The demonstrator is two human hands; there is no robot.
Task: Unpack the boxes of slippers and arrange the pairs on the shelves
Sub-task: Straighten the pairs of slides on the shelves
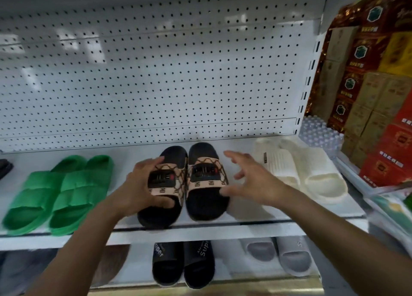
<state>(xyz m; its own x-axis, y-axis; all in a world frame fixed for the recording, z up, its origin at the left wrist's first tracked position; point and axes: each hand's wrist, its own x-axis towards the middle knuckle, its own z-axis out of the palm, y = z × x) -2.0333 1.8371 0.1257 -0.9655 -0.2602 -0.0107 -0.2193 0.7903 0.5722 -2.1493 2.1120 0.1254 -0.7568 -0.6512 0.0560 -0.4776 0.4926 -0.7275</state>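
On the lower shelf (223, 271) sit black slippers (182, 264) and a grey pair (278, 255). Above, the left hand (142, 188) grips the left patterned slipper (163, 184); the right hand (249, 180), fingers spread, seems just clear of its mate (207, 182). Green slippers (58, 193) and cream slippers (307, 168) flank them on the upper shelf (256, 215).

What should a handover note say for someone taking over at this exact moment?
Left hand grips the strap of the left patterned slipper on the upper shelf.
Right hand is open, fingers spread beside the right patterned slipper; contact unclear.
Done: green pair to the left and cream pair to the right; black pair and grey pair on the lower shelf.
Left: square up the patterned pair, then release. No boxes are in view, so I cannot tell how many remain.
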